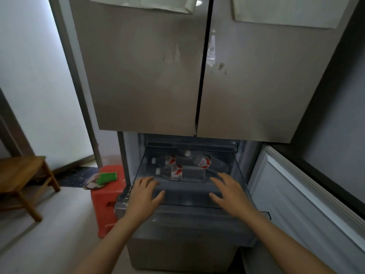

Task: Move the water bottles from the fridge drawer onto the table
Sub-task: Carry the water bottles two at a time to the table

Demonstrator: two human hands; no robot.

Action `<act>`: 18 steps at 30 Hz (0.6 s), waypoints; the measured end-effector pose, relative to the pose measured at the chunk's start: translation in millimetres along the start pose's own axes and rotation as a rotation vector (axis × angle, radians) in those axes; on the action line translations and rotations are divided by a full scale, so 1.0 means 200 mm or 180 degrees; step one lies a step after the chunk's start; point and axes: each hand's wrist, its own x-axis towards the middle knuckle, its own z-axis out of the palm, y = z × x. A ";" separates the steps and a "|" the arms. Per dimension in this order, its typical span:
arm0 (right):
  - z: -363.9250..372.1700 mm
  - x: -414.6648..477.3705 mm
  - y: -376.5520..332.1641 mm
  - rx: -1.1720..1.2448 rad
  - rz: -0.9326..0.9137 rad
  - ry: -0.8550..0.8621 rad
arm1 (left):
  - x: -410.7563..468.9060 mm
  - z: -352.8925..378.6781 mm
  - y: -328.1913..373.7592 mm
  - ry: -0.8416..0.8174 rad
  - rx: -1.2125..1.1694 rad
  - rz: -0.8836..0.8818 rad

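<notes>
A clear fridge drawer (187, 196) is pulled out below the two closed upper doors. Three water bottles with red-and-white labels lie on their sides inside: one nearest the front (181, 173), one behind it on the left (169, 160), one at the back right (207, 162). My left hand (146, 191) lies on the drawer's front rim at the left, fingers straight. At the right end of the same rim rests my right hand (230, 192), fingers spread. Neither hand touches a bottle.
The lower fridge door (306, 194) stands swung open to the right. A red plastic stool (107, 196) with a green item and a cloth on it stands left of the drawer. Further left stands a wooden stool (21, 175).
</notes>
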 end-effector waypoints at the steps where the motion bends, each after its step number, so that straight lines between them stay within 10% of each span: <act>1: 0.01 0.07 0.04 0.0018 -0.0025 -0.0050 | 0.06 0.03 0.01 -0.0049 0.0003 -0.0093; 18: 0.29 0.87 0.28 0.0311 0.0218 -0.0290 | 0.69 0.45 -0.04 -0.0745 -0.1265 -0.2147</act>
